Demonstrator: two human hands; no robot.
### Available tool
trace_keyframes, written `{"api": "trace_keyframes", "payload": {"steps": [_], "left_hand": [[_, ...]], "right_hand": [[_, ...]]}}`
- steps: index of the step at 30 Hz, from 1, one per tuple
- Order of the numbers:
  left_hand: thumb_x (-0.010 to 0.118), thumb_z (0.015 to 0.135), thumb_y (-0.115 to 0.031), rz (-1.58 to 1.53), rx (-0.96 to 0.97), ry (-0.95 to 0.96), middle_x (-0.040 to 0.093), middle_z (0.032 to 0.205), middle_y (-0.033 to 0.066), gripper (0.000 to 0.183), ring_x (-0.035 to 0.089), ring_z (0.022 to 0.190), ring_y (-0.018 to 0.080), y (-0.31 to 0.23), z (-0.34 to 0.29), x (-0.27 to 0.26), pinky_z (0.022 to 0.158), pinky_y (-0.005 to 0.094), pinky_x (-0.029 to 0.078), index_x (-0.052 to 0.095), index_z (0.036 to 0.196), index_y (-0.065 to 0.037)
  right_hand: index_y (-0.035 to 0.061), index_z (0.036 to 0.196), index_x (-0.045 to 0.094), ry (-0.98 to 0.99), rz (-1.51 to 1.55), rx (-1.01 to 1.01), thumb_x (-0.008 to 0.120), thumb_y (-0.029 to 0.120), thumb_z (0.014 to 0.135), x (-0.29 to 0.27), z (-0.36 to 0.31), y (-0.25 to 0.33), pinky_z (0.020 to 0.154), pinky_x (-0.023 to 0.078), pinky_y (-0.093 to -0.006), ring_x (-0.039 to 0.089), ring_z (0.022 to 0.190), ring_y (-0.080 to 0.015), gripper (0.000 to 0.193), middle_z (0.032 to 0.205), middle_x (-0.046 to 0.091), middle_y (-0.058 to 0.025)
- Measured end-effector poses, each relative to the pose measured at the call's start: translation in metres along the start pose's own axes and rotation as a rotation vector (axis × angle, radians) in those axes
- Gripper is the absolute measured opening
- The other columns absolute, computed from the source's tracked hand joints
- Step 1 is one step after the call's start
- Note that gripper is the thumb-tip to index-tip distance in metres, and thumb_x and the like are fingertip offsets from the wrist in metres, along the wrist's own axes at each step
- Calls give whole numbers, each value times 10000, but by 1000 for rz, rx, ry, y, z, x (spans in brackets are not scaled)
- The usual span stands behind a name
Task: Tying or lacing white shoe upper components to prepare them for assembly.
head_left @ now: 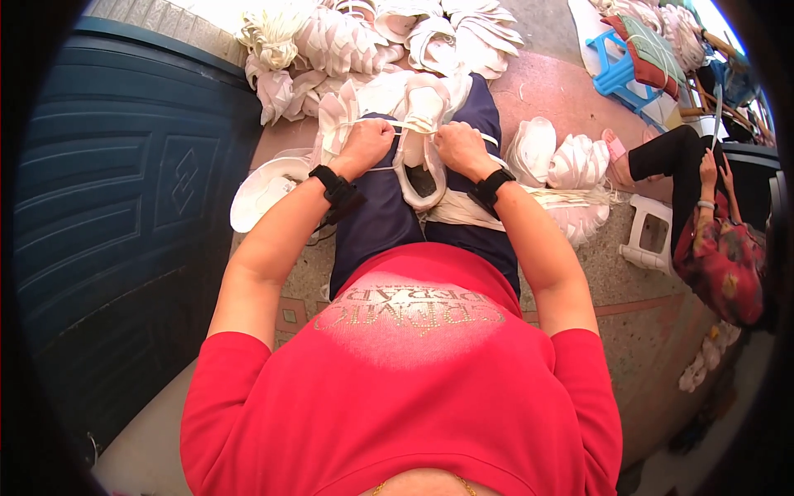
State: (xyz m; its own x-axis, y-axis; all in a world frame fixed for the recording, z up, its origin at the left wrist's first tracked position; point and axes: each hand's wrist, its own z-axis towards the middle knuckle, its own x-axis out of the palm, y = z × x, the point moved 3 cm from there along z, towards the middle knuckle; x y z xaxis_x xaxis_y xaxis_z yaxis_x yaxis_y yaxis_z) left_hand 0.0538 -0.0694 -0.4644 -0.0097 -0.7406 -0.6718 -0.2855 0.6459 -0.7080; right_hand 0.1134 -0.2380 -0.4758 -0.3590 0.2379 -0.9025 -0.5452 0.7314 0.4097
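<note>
A white shoe upper (424, 200) with an open collar lies between my thighs. A pale lace or strip (408, 126) stretches across it, pulled between my two hands. My left hand (369, 144) is closed in a fist on one end of this lace. My right hand (461, 149) grips the other side with curled fingers, just right of the shoe upper. Whether the lace passes through the shoe upper is too small to tell. More pale strips (463, 208) lie over my right thigh.
Heaps of white shoe pieces (347, 41) lie ahead, with a bundle (576, 161) to the right. A round white container (269, 194) stands by my left leg, near a blue door (124, 182). At right are a white stool (648, 236), a blue stool (616, 70) and a seated person (719, 256).
</note>
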Motion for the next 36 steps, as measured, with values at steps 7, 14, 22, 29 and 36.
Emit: {"api": "trace_keyframes", "payload": {"steps": [7, 14, 22, 29, 36], "left_hand": [[465, 770, -145, 247, 134, -53, 586, 737, 212, 200, 579, 741, 345, -4, 3, 3, 682, 406, 457, 607, 767, -3], [481, 781, -158, 185, 133, 67, 591, 753, 204, 197, 569, 738, 364, -10, 8, -3, 656, 401, 451, 599, 782, -1], [472, 759, -130, 230, 128, 108, 592, 737, 206, 183, 582, 722, 340, -3, 16, 2, 660, 388, 453, 599, 768, 1], [497, 717, -117, 191, 118, 60, 597, 726, 193, 163, 590, 705, 314, 1, 19, 5, 660, 356, 454, 608, 742, 0], [493, 732, -142, 144, 123, 124, 601, 735, 182, 179, 586, 729, 323, 2, 17, 0, 676, 368, 457, 614, 760, -14]], "right_hand": [[5, 748, 615, 123, 60, -4, 497, 164, 726, 0, 7, -3, 691, 445, -440, 582, 783, -343, 200, 791, 597, -199], [25, 697, 626, 9, -163, -165, 517, 110, 681, 1, 2, 17, 642, 431, -396, 598, 745, -268, 139, 725, 616, -140], [16, 717, 636, 2, -43, -50, 545, 321, 765, -5, -13, 19, 689, 427, -396, 575, 805, -283, 321, 780, 609, -146], [30, 719, 639, -79, -238, 17, 575, 357, 722, -12, -17, 24, 694, 410, -389, 541, 820, -248, 333, 782, 603, -96], [35, 705, 636, -119, -250, 17, 573, 315, 709, -15, -22, 21, 678, 408, -391, 529, 798, -239, 287, 756, 582, -95]]}}
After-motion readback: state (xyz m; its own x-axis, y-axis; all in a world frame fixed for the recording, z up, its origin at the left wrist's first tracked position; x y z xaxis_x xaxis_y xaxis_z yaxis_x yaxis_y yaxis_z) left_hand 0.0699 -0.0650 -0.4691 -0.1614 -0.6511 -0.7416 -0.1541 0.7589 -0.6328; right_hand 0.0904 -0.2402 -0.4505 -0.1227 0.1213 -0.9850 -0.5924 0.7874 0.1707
